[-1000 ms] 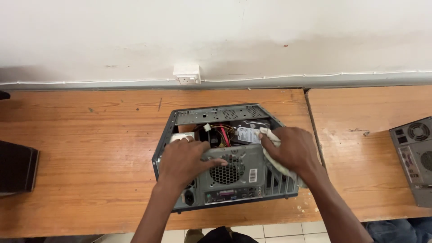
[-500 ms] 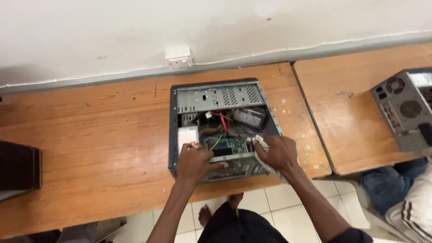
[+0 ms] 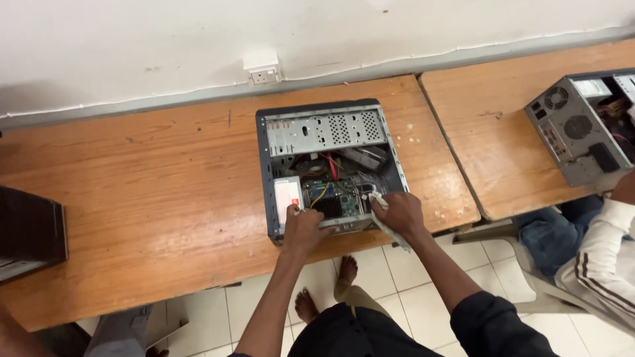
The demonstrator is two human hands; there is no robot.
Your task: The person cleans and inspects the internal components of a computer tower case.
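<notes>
An open computer case (image 3: 329, 165) lies flat on its side on the wooden bench (image 3: 159, 198), so you can look straight down into it. It sits close to the near edge of the bench, right in front of the person, so both arms can reach inside. The left hand (image 3: 303, 228) rests on the near wall of the case, next to a white box (image 3: 287, 195) with a red mark in the near left corner. Its fingers curl over the edge and press down, which likely keeps the case from sliding. The right hand (image 3: 399, 213) is at the near right corner of the case. It is closed around a white cloth (image 3: 382, 215), and part of the cloth hangs down past the edge of the bench. The cloth touches the inside of the case beside the green board (image 3: 334, 198) with its red and yellow wires. At the far end of the case is a grey metal plate with many small holes. On the far wall is a white socket (image 3: 263, 75). To the right, on another bench, stands a second grey computer case (image 3: 582, 129), and another person in a white striped sleeve (image 3: 605, 264) sits near it. A dark box (image 3: 30, 231) is at the far left.
</notes>
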